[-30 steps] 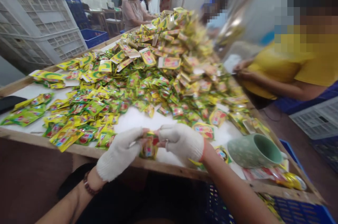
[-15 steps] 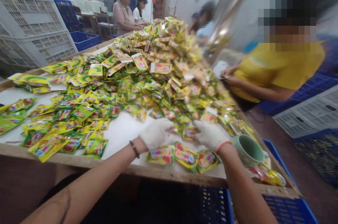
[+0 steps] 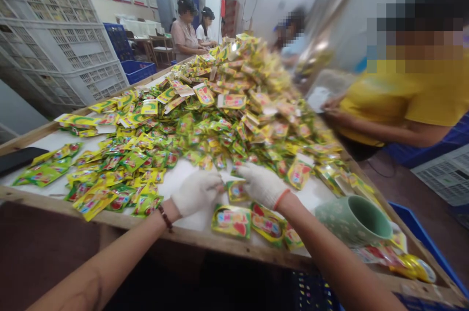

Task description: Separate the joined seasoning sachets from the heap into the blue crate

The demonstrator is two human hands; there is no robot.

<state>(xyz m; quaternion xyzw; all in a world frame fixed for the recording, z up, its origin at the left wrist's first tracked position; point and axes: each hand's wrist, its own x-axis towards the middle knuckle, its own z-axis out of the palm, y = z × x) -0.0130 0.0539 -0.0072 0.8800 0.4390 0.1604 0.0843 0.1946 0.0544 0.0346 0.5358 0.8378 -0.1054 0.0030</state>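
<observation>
My left hand point(image 3: 198, 192), in a white knit glove, has its fingers curled together over the white tabletop. Whatever its fingertips may pinch is too blurred to make out. Close to its right, my right hand point(image 3: 263, 185), gloved too, grips a small yellow-green packet point(image 3: 235, 191) by its right side. Just below lie a packet with fruit pictures point(image 3: 230, 221), a second packet point(image 3: 268, 225) and a third one point(image 3: 292, 238), partly covered by my right wrist. Beyond both hands rises a large heap of sachets and small boxes point(image 3: 216, 127).
A green cup point(image 3: 353, 220) lies on its side at the right, beside a row of yellow wrapped items point(image 3: 399, 262). A wooden rim point(image 3: 124, 220) edges the table. A dark phone-like object point(image 3: 20, 159) is at left. A co-worker in yellow point(image 3: 410, 100) works at right; crates point(image 3: 69, 56) stand left.
My right hand has moved left with the small packet, towards my left hand. The whole view has shifted, bringing more of the table's left side into sight.
</observation>
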